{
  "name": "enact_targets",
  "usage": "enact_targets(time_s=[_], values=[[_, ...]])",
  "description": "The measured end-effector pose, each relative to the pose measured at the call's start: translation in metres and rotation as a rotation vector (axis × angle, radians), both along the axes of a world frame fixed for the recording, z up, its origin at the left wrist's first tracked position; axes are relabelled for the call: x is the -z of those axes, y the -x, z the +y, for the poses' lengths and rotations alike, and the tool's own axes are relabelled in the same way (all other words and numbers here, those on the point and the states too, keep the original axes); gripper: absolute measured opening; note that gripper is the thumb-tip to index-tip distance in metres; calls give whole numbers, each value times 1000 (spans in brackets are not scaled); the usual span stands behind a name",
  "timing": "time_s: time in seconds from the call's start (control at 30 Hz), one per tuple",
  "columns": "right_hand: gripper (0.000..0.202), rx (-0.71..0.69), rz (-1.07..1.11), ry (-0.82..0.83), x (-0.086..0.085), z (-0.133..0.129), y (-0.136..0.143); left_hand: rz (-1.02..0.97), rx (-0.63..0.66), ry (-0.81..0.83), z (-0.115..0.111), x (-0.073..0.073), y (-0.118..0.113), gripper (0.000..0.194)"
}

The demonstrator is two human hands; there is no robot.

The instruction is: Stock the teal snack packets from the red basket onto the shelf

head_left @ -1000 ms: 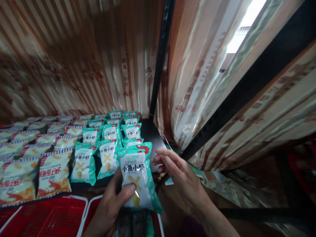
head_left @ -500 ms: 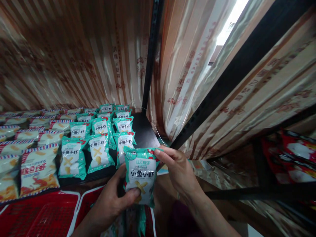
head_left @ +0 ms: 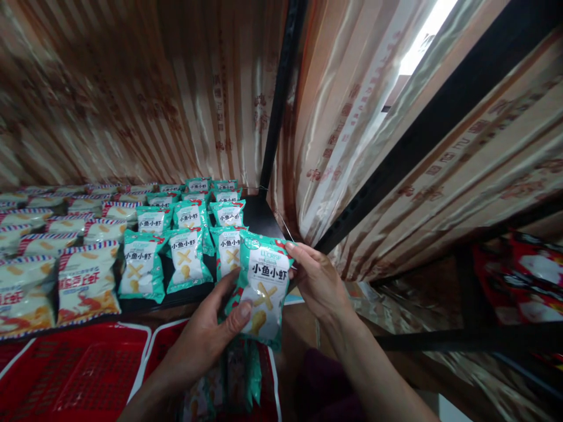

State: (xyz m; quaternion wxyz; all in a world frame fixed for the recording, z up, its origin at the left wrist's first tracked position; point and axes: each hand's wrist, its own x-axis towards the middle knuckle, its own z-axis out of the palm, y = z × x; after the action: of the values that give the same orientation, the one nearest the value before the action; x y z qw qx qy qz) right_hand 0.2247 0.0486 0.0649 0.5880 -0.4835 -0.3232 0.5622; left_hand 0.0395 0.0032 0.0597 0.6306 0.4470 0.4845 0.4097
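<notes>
Head camera view showed one teal-and-white, pillow-shaped glossy plastic snack packet (head_left: 266, 287) held between two bare hands, short of the front edge of a flat black shelf (head_left: 259, 220). Its long axis stood near upright in the view, the top leaning slightly right, with the printed face toward the camera.

The left hand (head_left: 204, 334) was clamped on the packet's lower left side, thumb across the front (its other fingers were largely hidden behind). The right hand (head_left: 319, 284) was closed at the upper right corner, fingertips pinching the crimped seal. Both hands touched the packet; the left covered more of it.

Beyond the held packet, up and to the left, stood rows of matching teal-and-white plastic packets (head_left: 187, 258), faces forward. The nearest of the right-hand row was partly masked by the held one; the gap between them could not be judged. Farther left were rows of cream plastic packets with red-and-blue striped edges (head_left: 88, 284).

Below the shelf sat two white-rimmed red plastic baskets. The left basket (head_left: 77, 366) showed its perforated floor. The right basket (head_left: 276, 387), beneath the hands, contained more packets (head_left: 253, 375), partly screened by the left forearm.
</notes>
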Motion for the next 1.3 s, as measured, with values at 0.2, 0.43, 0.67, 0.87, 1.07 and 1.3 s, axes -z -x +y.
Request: enact_targets(time_s=[0.2, 0.43, 0.67, 0.87, 1.07, 1.3], values=[[25, -19, 100, 11, 5, 2, 4, -83, 50, 76, 2, -2, 3, 61], [26, 3, 146, 10, 5, 5, 9, -7, -17, 26, 4, 3, 2, 62], [26, 37, 129, -6, 4, 4, 9, 120, 45, -41, 1, 4, -1, 66], [27, 53, 104, -29, 3, 3, 8, 115, 33, -13, 3, 6, 0, 67], [27, 39, 104, -6, 6, 3, 7, 62, 1, -3, 4, 0, -4, 62], [28, 23, 24, 16, 12, 2, 4, -65, -20, 34, 7, -8, -16, 47]])
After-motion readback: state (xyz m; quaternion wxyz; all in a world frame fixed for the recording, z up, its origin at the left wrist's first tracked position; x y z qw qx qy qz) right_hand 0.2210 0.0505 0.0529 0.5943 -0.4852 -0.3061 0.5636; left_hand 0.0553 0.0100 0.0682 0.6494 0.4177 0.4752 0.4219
